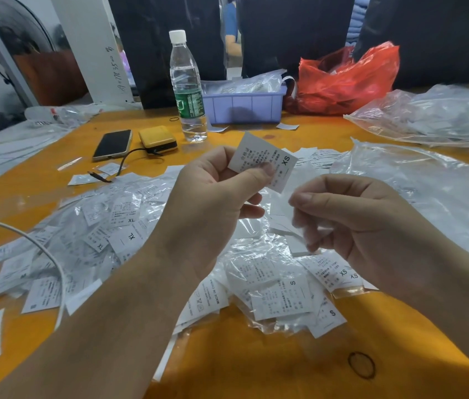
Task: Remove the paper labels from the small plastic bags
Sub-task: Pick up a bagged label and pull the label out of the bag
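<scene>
The white rectangular paper label printed "XS" (265,162) is held above the heaped labels, pinched at its lower-left end by the left hand (216,191), its long axis running up-left to down-right. Just below and right of it, the right hand (351,217) pinches a small clear plastic bag (302,228) in curled fingers, apart from the label.

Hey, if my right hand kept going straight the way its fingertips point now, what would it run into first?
Probably the left hand. The right hand points leftward with a thin clear plastic bag pinched in its fingers, and the left hand, holding the XS label, sits just across the gap. Depth is hard to judge from this view.
</scene>
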`<state>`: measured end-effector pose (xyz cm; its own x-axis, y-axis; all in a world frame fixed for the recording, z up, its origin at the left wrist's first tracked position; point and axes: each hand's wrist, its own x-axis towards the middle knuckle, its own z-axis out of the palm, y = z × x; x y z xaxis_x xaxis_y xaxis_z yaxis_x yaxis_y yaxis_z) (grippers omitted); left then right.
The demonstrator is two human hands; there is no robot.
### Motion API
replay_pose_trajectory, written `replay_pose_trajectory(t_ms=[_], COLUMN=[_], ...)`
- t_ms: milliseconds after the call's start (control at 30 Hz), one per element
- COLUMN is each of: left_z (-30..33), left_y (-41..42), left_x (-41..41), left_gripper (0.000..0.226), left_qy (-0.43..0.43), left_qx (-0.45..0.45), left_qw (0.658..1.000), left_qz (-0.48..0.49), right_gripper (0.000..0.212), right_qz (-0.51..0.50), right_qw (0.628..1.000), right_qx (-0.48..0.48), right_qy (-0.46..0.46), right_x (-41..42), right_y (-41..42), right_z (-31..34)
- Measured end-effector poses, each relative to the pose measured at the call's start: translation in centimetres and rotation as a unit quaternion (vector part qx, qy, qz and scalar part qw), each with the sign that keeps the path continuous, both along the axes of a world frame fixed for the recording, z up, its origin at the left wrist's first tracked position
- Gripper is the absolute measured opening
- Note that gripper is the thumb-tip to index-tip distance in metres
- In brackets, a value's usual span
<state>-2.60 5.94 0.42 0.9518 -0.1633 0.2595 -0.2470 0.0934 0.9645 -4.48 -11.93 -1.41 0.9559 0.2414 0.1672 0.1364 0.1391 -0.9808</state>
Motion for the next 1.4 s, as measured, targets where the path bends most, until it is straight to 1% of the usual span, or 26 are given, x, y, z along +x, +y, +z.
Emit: replay_pose_trajectory(t_ms=[200,467,633,733,867,933,1033,1233,1400], left_z=[0.0,0.1,0.4,0.7,0.8,0.9,0.9,0.8,0.8], left_y=[-0.1,-0.1,0.3,0.7,0.7,0.7,0.6,0.3,0.4], left_x=[-0.1,-0.3,0.0,0.1,0.0,-0.1,-0.2,-0.3,-0.2], left_gripper=[0.012,0.017,0.01,0.006,0.015,0.018,0.014,0.016,0.013], left_qy=[0.014,-0.007,-0.012,-0.005,0.003,0.008,0.007,-0.004,-0.008], left_qx=[0.019,0.071,0.051,0.032,0.04,0.051,0.066,0.085,0.092], left_qw=[1.0,0.997,0.998,0.999,0.999,0.998,0.996,0.994,0.993], left_qz=[-0.018,-0.012,0.017,0.015,-0.01,-0.032,-0.06,-0.075,-0.069], right_gripper=[0.006,0.009,0.014,0.017,0.02,0.018,0.014,0.013,0.012], right_qz=[-0.013,-0.01,-0.016,-0.017,0.003,0.019,0.05,0.106,0.092], right_qw=[1.0,1.0,1.0,1.0,1.0,0.999,0.998,0.994,0.995], right_qx=[0.0,-0.006,0.0,0.01,0.013,0.014,0.009,-0.017,-0.02], right_qy=[-0.011,-0.012,-0.008,0.001,0.015,0.027,0.04,0.02,0.012], right_x=[-0.1,-0.2,0.0,0.2,0.2,0.2,0.1,0.0,0.0], right_y=[0.1,0.2,0.1,0.1,0.1,0.1,0.2,0.0,-0.2], right_z=[0.1,0.1,0.1,0.2,0.2,0.3,0.3,0.5,0.5])
